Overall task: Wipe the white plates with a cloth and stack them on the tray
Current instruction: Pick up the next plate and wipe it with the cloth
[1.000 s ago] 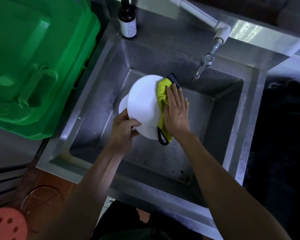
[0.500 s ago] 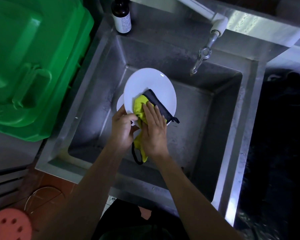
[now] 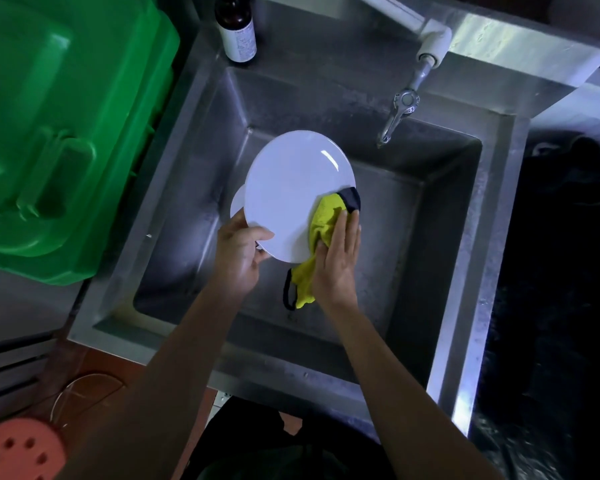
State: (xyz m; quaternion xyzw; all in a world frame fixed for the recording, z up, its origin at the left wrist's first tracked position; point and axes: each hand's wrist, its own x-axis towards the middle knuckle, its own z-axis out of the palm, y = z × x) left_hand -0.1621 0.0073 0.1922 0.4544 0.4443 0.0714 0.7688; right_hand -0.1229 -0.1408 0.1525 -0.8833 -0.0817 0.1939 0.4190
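Observation:
A round white plate [image 3: 291, 188] is held tilted over the steel sink [image 3: 440, 258]. My left hand [image 3: 241, 254] grips its lower left rim, thumb on the face. My right hand [image 3: 338, 261] presses a yellow cloth with a dark edge [image 3: 324, 220] flat against the plate's lower right part, fingers straight. The cloth's tail hangs below the plate. Behind the held plate, the edge of a second white plate [image 3: 237, 204] peeks out at the left. No tray is in view.
A green plastic bin [image 3: 56, 133] stands left of the sink. A brown bottle [image 3: 238, 32] sits on the sink's back ledge, and a tap [image 3: 400, 112] reaches over the basin at the back right. A pink perforated stool [image 3: 18, 448] is on the floor at lower left.
My right hand and the cloth have slid from the plate's lower middle out to its lower right edge. The left hand keeps its grip on the rim.

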